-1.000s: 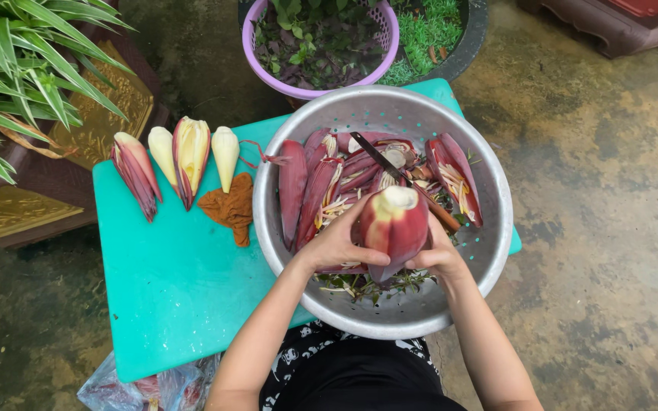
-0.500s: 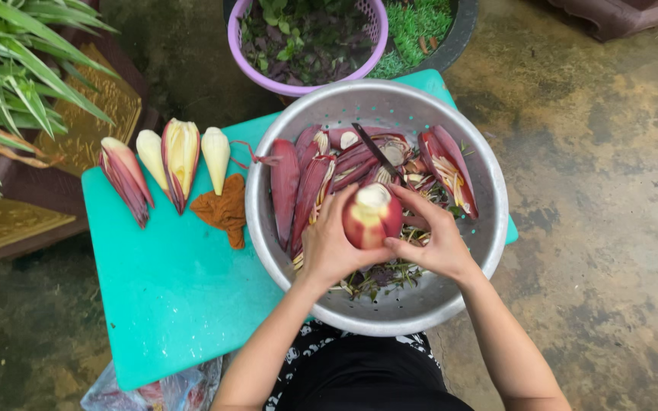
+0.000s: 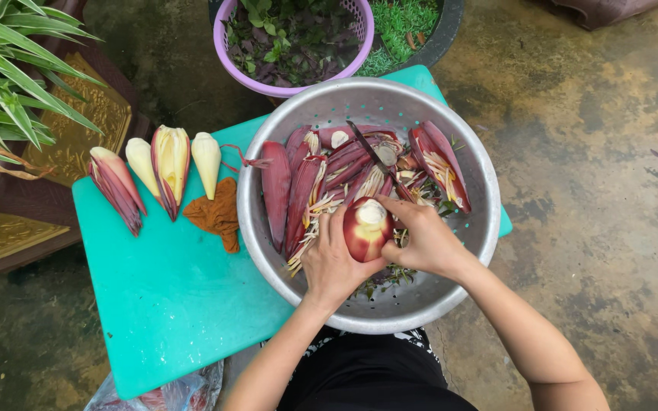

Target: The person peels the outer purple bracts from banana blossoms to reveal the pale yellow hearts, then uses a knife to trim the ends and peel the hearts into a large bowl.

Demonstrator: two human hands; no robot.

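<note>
Both hands are gripping the banana blossom (image 3: 365,228): left hand (image 3: 333,262) cupping its side, right hand (image 3: 424,242) pinching it from the other. They're holding it over the metal bowl (image 3: 451,289), peeled red bracts (image 3: 298,190) lying just beyond, halved blossom pieces (image 3: 169,164) sitting further left on the teal board (image 3: 161,304).

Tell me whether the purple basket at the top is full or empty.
Roughly full: the purple basket holds green and dark purple leaves nearly up to its rim. Its top edge is cut off by the frame.
</note>
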